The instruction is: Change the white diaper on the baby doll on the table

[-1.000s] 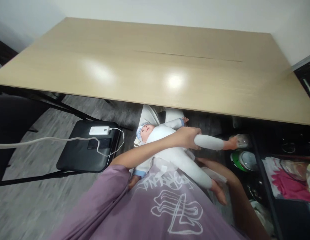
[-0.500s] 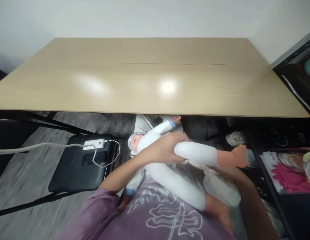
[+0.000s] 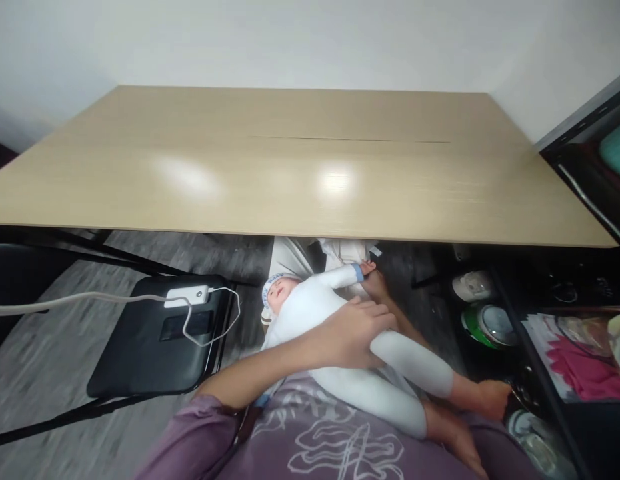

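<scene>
A baby doll (image 3: 310,310) in a white outfit with blue cuffs and a patterned cap lies face up across my lap, head at the left. My left hand (image 3: 357,330) is wrapped round the top of its leg, near the hip. Both doll legs point right, their feet bare. Beyond the doll, my right hand (image 3: 376,285) is beside the doll's small hand and close to a bunched whitish cloth (image 3: 344,251) by the table edge. The right fingers are mostly hidden, so their grip does not show.
A wooden table (image 3: 290,200) spans the space ahead. On the left a black folding stool (image 3: 145,360) carries a white power bank (image 3: 187,296) with a cable and a dark phone-like object (image 3: 187,325). Right, a shelf holds a tin (image 3: 493,325) and pink cloth (image 3: 585,363).
My right hand has moved from the lower right, where it had a whitish cloth, forward beyond the doll. The doll's raised leg has come down. My left hand stays on that leg.
</scene>
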Action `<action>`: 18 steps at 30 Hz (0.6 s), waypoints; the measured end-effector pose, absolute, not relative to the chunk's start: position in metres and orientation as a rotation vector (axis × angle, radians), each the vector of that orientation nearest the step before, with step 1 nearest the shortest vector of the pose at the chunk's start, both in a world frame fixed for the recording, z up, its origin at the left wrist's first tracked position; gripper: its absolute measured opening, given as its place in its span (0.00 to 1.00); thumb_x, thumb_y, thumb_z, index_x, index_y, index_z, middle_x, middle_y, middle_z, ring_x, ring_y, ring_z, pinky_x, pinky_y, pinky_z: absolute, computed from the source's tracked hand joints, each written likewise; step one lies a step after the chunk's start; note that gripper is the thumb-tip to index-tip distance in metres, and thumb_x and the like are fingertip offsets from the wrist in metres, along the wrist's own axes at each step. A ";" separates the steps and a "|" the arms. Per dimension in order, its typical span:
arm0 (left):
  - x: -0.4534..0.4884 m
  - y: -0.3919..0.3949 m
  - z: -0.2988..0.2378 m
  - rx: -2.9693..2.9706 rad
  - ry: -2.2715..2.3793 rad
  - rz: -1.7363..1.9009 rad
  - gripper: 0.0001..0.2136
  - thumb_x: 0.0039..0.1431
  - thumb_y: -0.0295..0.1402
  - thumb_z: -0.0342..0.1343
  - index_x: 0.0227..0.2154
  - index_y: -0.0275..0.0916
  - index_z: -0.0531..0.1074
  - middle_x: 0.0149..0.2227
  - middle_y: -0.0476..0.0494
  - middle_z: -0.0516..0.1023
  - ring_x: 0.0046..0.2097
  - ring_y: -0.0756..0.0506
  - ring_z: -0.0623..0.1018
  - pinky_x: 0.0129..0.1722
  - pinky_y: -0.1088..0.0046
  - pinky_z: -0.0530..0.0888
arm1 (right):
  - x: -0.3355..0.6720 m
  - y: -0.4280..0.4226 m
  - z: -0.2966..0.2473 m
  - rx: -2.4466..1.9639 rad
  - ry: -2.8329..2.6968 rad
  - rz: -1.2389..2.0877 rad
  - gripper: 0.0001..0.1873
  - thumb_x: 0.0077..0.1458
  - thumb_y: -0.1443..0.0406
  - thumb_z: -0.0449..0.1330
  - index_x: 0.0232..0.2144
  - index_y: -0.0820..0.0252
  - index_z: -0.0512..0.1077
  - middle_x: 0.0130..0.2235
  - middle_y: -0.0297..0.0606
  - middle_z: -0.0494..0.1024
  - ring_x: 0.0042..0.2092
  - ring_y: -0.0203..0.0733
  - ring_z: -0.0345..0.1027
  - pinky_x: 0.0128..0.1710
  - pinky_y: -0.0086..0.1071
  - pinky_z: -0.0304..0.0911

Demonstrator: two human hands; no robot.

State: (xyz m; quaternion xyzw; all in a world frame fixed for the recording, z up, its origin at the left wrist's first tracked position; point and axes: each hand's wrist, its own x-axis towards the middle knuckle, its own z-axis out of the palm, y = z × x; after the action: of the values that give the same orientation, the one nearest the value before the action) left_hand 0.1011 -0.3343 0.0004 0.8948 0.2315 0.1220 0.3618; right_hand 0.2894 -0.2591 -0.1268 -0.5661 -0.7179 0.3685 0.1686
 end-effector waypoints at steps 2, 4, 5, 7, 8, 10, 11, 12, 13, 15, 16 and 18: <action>0.104 -0.338 -0.005 2.390 0.585 0.297 0.13 0.64 0.40 0.68 0.45 0.40 0.74 0.46 0.44 0.81 0.48 0.39 0.81 0.53 0.59 0.72 | 0.288 -0.251 -0.140 -1.757 -1.951 0.961 0.13 0.75 0.55 0.62 0.47 0.59 0.76 0.46 0.42 0.83 0.46 0.45 0.78 0.46 0.36 0.72; 0.105 -0.340 -0.007 2.432 0.585 0.283 0.13 0.64 0.38 0.67 0.46 0.40 0.74 0.45 0.43 0.81 0.47 0.39 0.80 0.52 0.59 0.72 | 0.291 -0.252 -0.151 -1.851 -1.888 0.907 0.10 0.73 0.58 0.60 0.47 0.58 0.74 0.45 0.45 0.84 0.46 0.47 0.78 0.43 0.33 0.67; 0.105 -0.341 -0.008 2.438 0.589 0.277 0.13 0.64 0.38 0.67 0.46 0.40 0.74 0.45 0.43 0.81 0.47 0.39 0.80 0.51 0.59 0.72 | 0.293 -0.255 -0.155 -1.881 -1.865 0.890 0.10 0.73 0.58 0.59 0.47 0.58 0.73 0.45 0.47 0.85 0.47 0.48 0.78 0.42 0.33 0.66; 0.106 -0.341 -0.008 2.439 0.594 0.265 0.13 0.63 0.38 0.67 0.45 0.40 0.73 0.46 0.42 0.81 0.48 0.38 0.80 0.51 0.58 0.72 | 0.298 -0.262 -0.163 -1.930 -1.818 0.865 0.13 0.72 0.56 0.58 0.49 0.58 0.72 0.46 0.48 0.85 0.46 0.50 0.79 0.41 0.34 0.65; 0.106 -0.341 -0.009 2.441 0.594 0.260 0.13 0.63 0.38 0.68 0.45 0.40 0.73 0.46 0.42 0.81 0.48 0.38 0.80 0.51 0.58 0.72 | 0.300 -0.265 -0.167 -1.949 -1.796 0.857 0.15 0.71 0.54 0.58 0.51 0.58 0.71 0.47 0.48 0.85 0.46 0.50 0.79 0.41 0.34 0.65; 0.107 -0.340 -0.010 2.452 0.596 0.254 0.14 0.62 0.38 0.69 0.45 0.40 0.73 0.46 0.42 0.81 0.48 0.38 0.80 0.51 0.57 0.72 | 0.302 -0.271 -0.175 -1.974 -1.758 0.849 0.17 0.69 0.53 0.60 0.53 0.57 0.70 0.48 0.48 0.85 0.48 0.51 0.79 0.43 0.35 0.65; 0.108 -0.340 -0.010 2.457 0.596 0.252 0.14 0.62 0.38 0.69 0.45 0.40 0.73 0.47 0.42 0.81 0.48 0.38 0.80 0.50 0.57 0.72 | 0.302 -0.273 -0.180 -1.980 -1.744 0.850 0.19 0.68 0.53 0.61 0.54 0.57 0.70 0.50 0.49 0.85 0.49 0.52 0.79 0.44 0.36 0.66; 0.108 -0.339 -0.010 2.459 0.595 0.251 0.14 0.61 0.38 0.69 0.45 0.40 0.73 0.47 0.42 0.81 0.48 0.38 0.80 0.50 0.58 0.72 | 0.301 -0.274 -0.184 -1.981 -1.732 0.852 0.21 0.66 0.53 0.62 0.55 0.57 0.69 0.51 0.50 0.85 0.50 0.53 0.79 0.45 0.37 0.67; 0.109 -0.339 -0.011 2.457 0.592 0.250 0.15 0.61 0.37 0.69 0.45 0.40 0.73 0.48 0.42 0.81 0.48 0.38 0.80 0.50 0.58 0.72 | 0.300 -0.275 -0.188 -1.982 -1.719 0.854 0.22 0.65 0.53 0.63 0.56 0.57 0.69 0.52 0.51 0.85 0.51 0.54 0.79 0.45 0.38 0.67; 0.110 -0.338 -0.010 2.450 0.590 0.251 0.14 0.61 0.37 0.69 0.45 0.40 0.73 0.48 0.42 0.81 0.49 0.38 0.80 0.51 0.59 0.71 | 0.298 -0.275 -0.194 -1.988 -1.690 0.855 0.25 0.64 0.52 0.63 0.57 0.58 0.68 0.55 0.56 0.84 0.53 0.57 0.78 0.46 0.39 0.68; 0.109 -0.338 -0.009 2.447 0.592 0.252 0.14 0.61 0.36 0.69 0.45 0.40 0.73 0.49 0.41 0.81 0.49 0.38 0.81 0.51 0.60 0.71 | 0.297 -0.274 -0.196 -1.992 -1.675 0.854 0.26 0.64 0.51 0.63 0.58 0.58 0.68 0.56 0.58 0.83 0.54 0.59 0.78 0.46 0.40 0.69; 0.109 -0.337 -0.008 2.443 0.598 0.248 0.14 0.61 0.36 0.69 0.45 0.40 0.73 0.50 0.41 0.82 0.49 0.38 0.81 0.51 0.60 0.71 | 0.297 -0.273 -0.198 -1.992 -1.656 0.861 0.28 0.64 0.49 0.64 0.57 0.59 0.67 0.56 0.60 0.83 0.54 0.61 0.79 0.46 0.42 0.70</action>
State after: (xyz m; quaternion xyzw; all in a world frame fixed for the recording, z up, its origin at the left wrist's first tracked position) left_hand 0.1089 -0.3371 -0.0083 0.9213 0.2257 0.0937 0.3024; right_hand 0.2969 -0.2728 -0.1976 -0.7144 -0.5937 0.3089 0.2042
